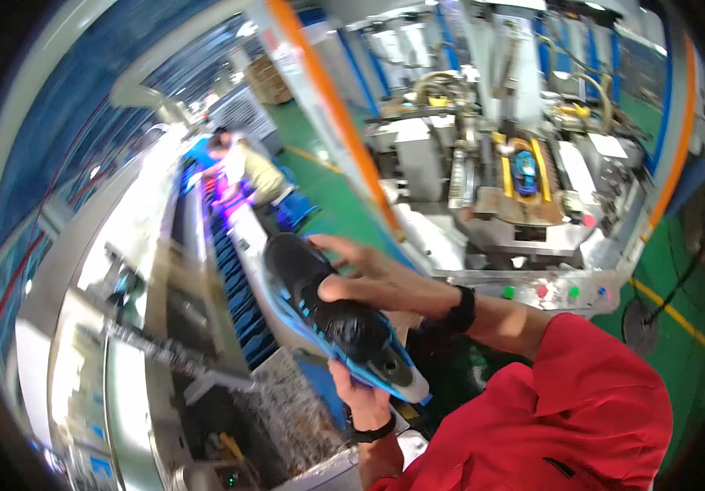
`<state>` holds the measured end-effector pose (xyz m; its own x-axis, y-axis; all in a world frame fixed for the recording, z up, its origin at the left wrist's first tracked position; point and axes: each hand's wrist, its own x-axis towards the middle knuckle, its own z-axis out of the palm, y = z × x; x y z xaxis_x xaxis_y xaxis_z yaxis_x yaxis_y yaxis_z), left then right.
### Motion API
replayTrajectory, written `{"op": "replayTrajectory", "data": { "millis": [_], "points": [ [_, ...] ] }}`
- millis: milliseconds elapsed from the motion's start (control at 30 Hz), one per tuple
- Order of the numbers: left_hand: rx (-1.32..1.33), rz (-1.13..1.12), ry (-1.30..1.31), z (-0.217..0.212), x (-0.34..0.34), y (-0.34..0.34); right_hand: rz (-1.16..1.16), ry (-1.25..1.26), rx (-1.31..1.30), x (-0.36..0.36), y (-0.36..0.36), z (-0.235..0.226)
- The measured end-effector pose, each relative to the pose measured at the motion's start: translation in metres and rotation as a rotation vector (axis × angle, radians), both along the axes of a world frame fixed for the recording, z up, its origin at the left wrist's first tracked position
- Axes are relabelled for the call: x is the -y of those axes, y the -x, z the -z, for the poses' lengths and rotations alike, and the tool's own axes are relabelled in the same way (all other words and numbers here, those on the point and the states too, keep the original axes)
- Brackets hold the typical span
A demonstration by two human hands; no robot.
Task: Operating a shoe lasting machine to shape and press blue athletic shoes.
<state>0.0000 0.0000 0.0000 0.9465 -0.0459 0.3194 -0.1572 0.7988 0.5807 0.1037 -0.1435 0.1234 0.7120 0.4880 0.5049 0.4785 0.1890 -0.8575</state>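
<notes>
A black and blue shoe (351, 323) is held at a slant in front of me, with a rounded black end pointing away. Its near end shows a dark piece with a round hole and a pale tip. My left hand (360, 394) grips the shoe from below, near that tip; most of its fingers are hidden underneath. From the right, my right hand (373, 278) reaches over the far half. Its thumb presses on the black top and its fingers bend around the far side.
A conveyor (234, 286) with dark blue slats runs away at left, beside a metal machine (123, 352). A person (258, 176) bends over its far end. At right stands a machine (524, 221) holding a blue shoe (525, 170) between yellow bars. Orange posts (332, 106) frame it.
</notes>
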Motion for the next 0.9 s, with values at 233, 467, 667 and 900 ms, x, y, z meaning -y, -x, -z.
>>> {"op": "replayTrajectory", "data": {
  "millis": [233,467,667,900],
  "points": [
    [-0.087,-0.076,-0.505,0.005,0.186,-0.096,0.367,-0.177,-0.149,0.231,0.004,0.085],
    [-0.120,0.256,-0.740,0.034,0.353,-0.169,0.970,-0.110,-0.429,0.400,-0.011,0.136],
    [-0.049,0.142,-1.054,0.105,0.467,-0.321,1.403,-0.123,-0.358,0.501,-0.019,0.151],
    [0.176,-0.331,-1.522,0.179,0.591,-0.441,1.699,-0.037,-0.334,0.549,-0.007,0.146]
  ]
}}
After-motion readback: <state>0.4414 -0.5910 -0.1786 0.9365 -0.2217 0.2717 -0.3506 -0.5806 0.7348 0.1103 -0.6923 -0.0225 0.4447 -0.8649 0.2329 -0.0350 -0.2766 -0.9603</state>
